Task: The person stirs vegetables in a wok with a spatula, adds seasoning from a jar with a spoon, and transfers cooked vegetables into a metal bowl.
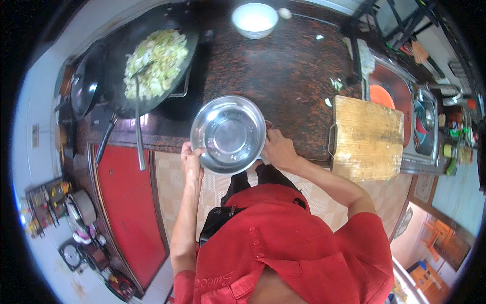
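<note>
A round stainless steel basin (231,135) with small stamped marks inside is tilted at the counter's front edge. My left hand (193,161) grips its lower left rim, the thumb over the edge. At its right side my right hand (279,146) is closed at the rim, with something pale, perhaps a cloth, below the fingers. Only water-like shine shows in the basin; whether it holds liquid I cannot tell. Up and left, chopped cabbage (157,62) lies in a large wok (114,89), with a metal spatula (138,125) resting in it.
A white bowl (255,21) stands at the counter's back beside an egg (284,13). On the right, a wooden cutting board (368,138) overhangs the front edge near the sink (428,127). A wok lid (84,87) leans at the far left. Cabbage scraps (336,84) lie on the granite counter (273,76).
</note>
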A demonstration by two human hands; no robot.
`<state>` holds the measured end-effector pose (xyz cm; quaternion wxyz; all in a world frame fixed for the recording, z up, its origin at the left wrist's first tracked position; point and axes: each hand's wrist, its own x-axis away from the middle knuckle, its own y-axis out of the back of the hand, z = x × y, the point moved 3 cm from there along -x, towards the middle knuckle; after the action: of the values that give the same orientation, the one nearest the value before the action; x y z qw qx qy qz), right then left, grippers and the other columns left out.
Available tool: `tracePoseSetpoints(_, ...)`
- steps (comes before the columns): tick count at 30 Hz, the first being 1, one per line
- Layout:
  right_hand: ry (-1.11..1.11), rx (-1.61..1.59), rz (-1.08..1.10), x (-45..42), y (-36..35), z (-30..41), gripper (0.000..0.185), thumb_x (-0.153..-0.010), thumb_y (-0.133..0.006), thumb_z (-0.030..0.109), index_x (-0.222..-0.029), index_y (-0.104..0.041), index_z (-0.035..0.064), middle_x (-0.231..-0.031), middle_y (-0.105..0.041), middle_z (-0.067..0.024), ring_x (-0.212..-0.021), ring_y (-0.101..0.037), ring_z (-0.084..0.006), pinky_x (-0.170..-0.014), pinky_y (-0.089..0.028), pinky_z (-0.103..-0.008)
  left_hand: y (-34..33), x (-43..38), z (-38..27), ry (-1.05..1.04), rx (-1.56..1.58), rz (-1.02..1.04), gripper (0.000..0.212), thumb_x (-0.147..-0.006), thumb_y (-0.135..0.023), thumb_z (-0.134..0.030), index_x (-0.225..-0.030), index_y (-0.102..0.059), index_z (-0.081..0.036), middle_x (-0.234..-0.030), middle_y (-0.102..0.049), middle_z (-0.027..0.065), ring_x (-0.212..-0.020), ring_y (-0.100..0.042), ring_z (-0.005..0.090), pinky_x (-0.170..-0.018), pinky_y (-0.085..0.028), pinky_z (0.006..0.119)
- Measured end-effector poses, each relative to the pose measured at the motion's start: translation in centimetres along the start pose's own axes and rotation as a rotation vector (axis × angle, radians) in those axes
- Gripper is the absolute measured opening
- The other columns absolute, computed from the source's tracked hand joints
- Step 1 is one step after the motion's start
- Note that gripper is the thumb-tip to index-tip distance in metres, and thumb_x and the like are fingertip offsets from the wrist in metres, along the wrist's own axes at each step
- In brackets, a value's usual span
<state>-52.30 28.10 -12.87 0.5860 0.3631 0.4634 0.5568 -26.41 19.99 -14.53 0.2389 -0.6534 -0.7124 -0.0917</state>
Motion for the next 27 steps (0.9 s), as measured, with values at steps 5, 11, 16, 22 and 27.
tracePoseSetpoints(5, -0.101, 0.229, 0.12, -3.2, 1.5, -5.7, 0.023, -0.076, -0.055, 0.016, -0.098, -0.051, 0.008, -0.085, -0.053, -0.0076, -0.08, -0.054, -0.0247, -0.048, -0.051, -0.0343, 0.3, -1.9, 1.1, -0.146, -0.059, -0.041, 0.025, -0.063, -0.049, 0.014, -0.079, -0.051, -0.005, -0.076, -0.057, 0.0048, -0.067, -0.055, 0.0139, -0.062, -0.046, 0.025)
tracePoseSetpoints(11, -0.32, 0.5, -0.081, -6.0, 3.5, -23.1, 0.031, -0.081, -0.052, 0.021, -0.11, -0.05, 0.0102, -0.09, -0.056, -0.0128, -0.083, -0.057, -0.0324, -0.063, -0.049, -0.0432, -3.5, -3.9, 2.0, -0.185, -0.076, -0.069, 0.027, -0.062, -0.048, 0.015, -0.081, -0.052, -0.004, -0.075, -0.058, 0.0039, -0.066, -0.054, 0.0119, -0.06, -0.046, 0.025)
tracePoseSetpoints(16, -0.606, 0.549, -0.042, -5.7, 5.0, -23.1, 0.044, -0.081, -0.056, 0.03, -0.123, -0.041, 0.0294, -0.098, -0.05, -0.0186, -0.094, -0.052, -0.0369, -0.07, -0.048, -0.0455, -5.3, -5.5, 2.9, -0.198, -0.034, -0.04, 0.025, -0.067, -0.052, 0.016, -0.083, -0.052, -0.003, -0.078, -0.06, 0.0049, -0.066, -0.056, 0.0117, -0.058, -0.047, 0.025)
tracePoseSetpoints(22, 0.034, -0.123, 0.031, -8.9, 9.0, -0.2, 0.037, -0.08, -0.062, 0.017, -0.113, -0.051, 0.0031, -0.106, -0.052, -0.0186, -0.094, -0.055, -0.0301, -0.074, -0.049, -0.0361, -4.9, -6.3, 4.4, -0.319, -0.143, -0.055, 0.014, -0.076, -0.064, -0.001, -0.082, -0.052, -0.002, -0.07, -0.057, 0.0018, -0.059, -0.052, 0.0069, -0.049, -0.043, 0.023)
tracePoseSetpoints(27, 0.022, -1.11, 0.427, -9.7, 6.8, 15.8, 0.04, -0.087, -0.055, 0.019, -0.119, -0.044, -0.0015, -0.11, -0.054, -0.014, -0.098, -0.055, -0.0217, -0.083, -0.045, -0.031, -4.3, -4.1, 1.7, 0.013, -0.194, 0.192, 0.029, -0.08, -0.066, -0.025, -0.094, -0.051, -0.004, -0.082, -0.059, 0.0095, -0.069, -0.058, 0.0162, -0.053, -0.046, 0.029)
